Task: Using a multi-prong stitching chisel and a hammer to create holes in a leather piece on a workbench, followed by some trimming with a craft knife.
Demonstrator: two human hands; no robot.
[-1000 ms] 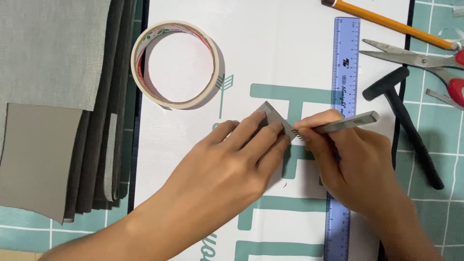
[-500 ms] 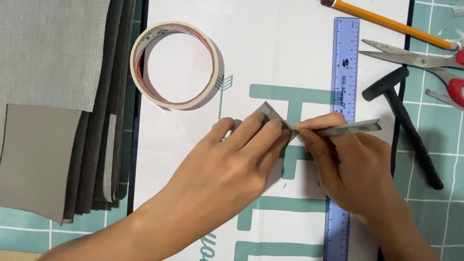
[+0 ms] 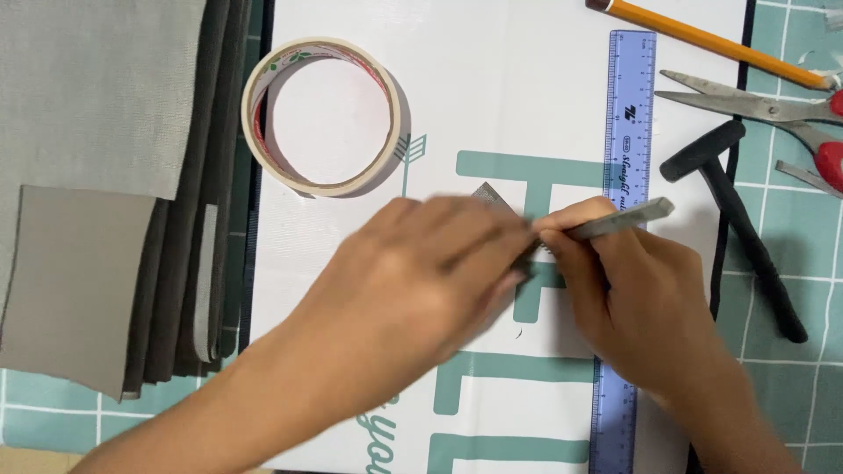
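A white sheet (image 3: 492,96) printed with teal letters is spread mid-desk. On it, a small grey piece (image 3: 492,195) is pinned under the blurred left hand (image 3: 421,281); a grey metal tool (image 3: 628,218) is gripped by the right hand (image 3: 641,298) at 3 o'clock. A tape roll (image 3: 323,114) is seen at 11 o'clock.

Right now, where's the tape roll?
In the head view, the tape roll lies flat at upper left on the white board, just right of the grey fabric stack and above the left hand.

A small grey piece (image 3: 492,197) was held by the left hand (image 3: 421,272); a metal tool (image 3: 628,217) was gripped by the right hand (image 3: 632,290).
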